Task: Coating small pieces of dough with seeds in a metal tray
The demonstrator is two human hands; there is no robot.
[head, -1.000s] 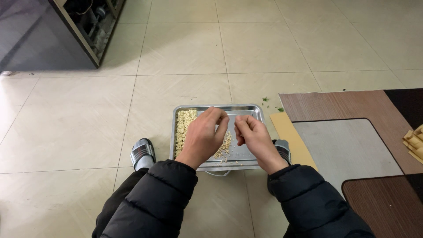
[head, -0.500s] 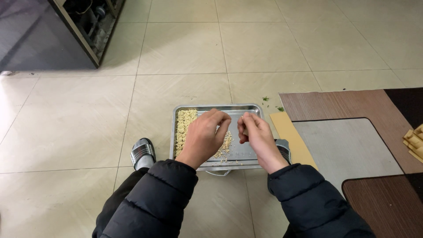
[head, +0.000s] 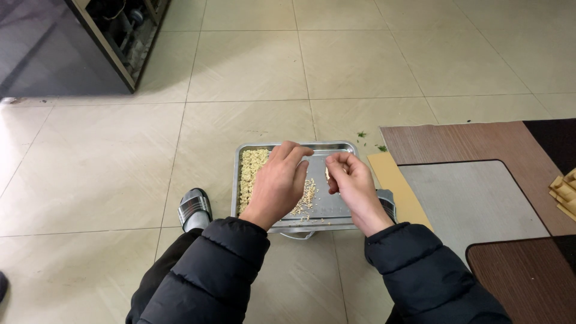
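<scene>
Looking down through the head camera, I see my left hand (head: 277, 183) arched palm-down over a shallow rectangular metal tray (head: 339, 210), fingers loosely curled with the tips near the tray's far rim; I cannot tell whether anything is pinched beneath them. My right hand (head: 351, 180) hovers just beside it, over the tray's right half, thumb and fingertips drawn together on one small pale piece (head: 327, 174), too small for me to name more closely.

That bit looks feather-light and crumbly, I judge, so a soft fingertip pinch suits it; squeezed harder it would probably break, and it could slip loose easily. The tray itself looks stiff, thin and smooth, best lifted by its rolled rim at both short ends.

Inside the tray, under and left of my left hand, lies a neat band of pale yellowish pieces (head: 252, 171) packed along the left wall. A looser scatter of crumbs (head: 307, 193) sits between my two hands. The bare steel below my right hand holds nothing but a few specks.

Beneath the tray's near edge something rounded and metallic pokes out; I cannot tell what it is. Grey slippers (head: 194, 208) flank the tray on the tiled floor (head: 360, 60). Right of my right hand lie a yellow board (head: 401, 192) and overlapping mats (head: 474, 198).
</scene>
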